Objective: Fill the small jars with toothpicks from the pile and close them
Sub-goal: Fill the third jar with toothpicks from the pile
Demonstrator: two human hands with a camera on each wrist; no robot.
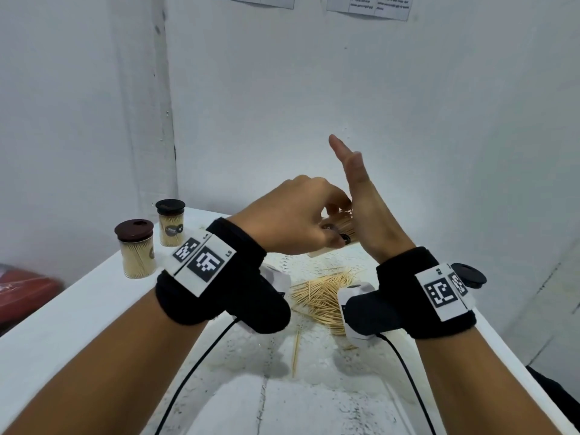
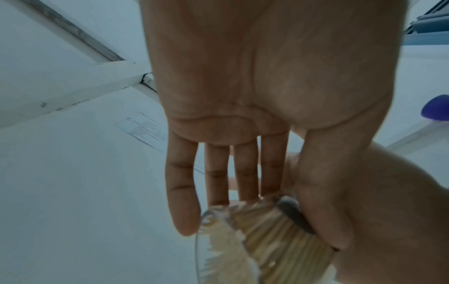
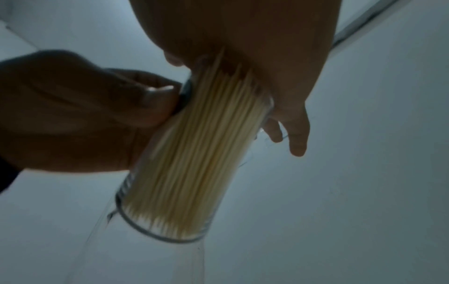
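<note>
- Clear plastic makes up the open jar point(image 3: 194, 153), which is packed with pale toothpicks point(image 3: 204, 134) and held tilted in the air above the middle of the table point(image 1: 94, 309).
- Gripping that jar is the left hand point(image 1: 292, 215), its thumb and fingers curled round the jar's wall; the wrist wears a black band with a printed marker.
- Against the jar's open mouth the right hand point(image 1: 364, 202) stands flat, fingers straight and together, the palm touching the toothpick tips and grasping nothing.
- On the table under the hands lies the loose pile of toothpicks point(image 1: 320, 296), with one single stick lying apart on the near side.
- At the far left of the table stand two filled jars with dark lids on: one brown-lidded jar point(image 1: 137, 249) nearer, one black-lidded jar point(image 1: 171, 222) just beyond it.
- A loose black lid point(image 1: 470, 275) lies near the right edge of the table, just past the right wrist band.
- White walls close the corner behind, with printed sheets point(image 1: 370, 6) stuck high up.
- Black cables run from both wrist bands toward the near side.
</note>
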